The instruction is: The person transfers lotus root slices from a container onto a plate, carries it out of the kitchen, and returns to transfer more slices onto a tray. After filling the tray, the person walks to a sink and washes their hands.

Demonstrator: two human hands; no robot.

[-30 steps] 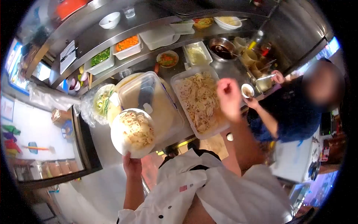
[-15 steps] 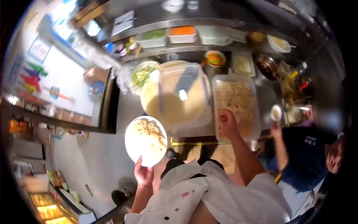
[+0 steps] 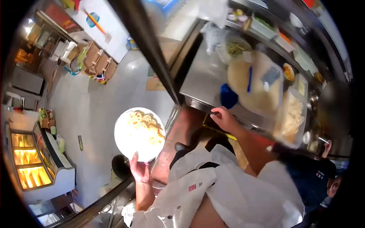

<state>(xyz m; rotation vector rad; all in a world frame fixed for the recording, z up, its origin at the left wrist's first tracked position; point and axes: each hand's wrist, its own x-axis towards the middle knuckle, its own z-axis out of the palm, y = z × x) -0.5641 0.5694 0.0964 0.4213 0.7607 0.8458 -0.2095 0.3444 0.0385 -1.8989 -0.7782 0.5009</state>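
Note:
My left hand (image 3: 140, 170) grips the lower rim of a round white plate (image 3: 123, 142), with the thumb over its edge. Lotus root slices (image 3: 146, 119) lie on the plate's upper part, and paler food below them is washed out by glare. My right hand (image 3: 225, 121) is near the front edge of the steel counter (image 3: 201, 83), its fingers loosely bent and apart with nothing visible in them. Close by it is a dark blue bag-like item (image 3: 228, 95). Further right stands a clear tub of pale sliced food (image 3: 292, 114).
A large lidded plastic container (image 3: 258, 102) sits on the counter, with a bowl of greens (image 3: 237, 46) behind. A dark post (image 3: 148, 41) rises beside the counter. A co-worker in a dark shirt (image 3: 304, 171) is at the right. A lit display case (image 3: 34, 163) stands lower left.
My view has turned left, so the counter now lies further right. My right hand has left the tub of pale slices and come to the counter's front edge. The plate remains in my left hand.

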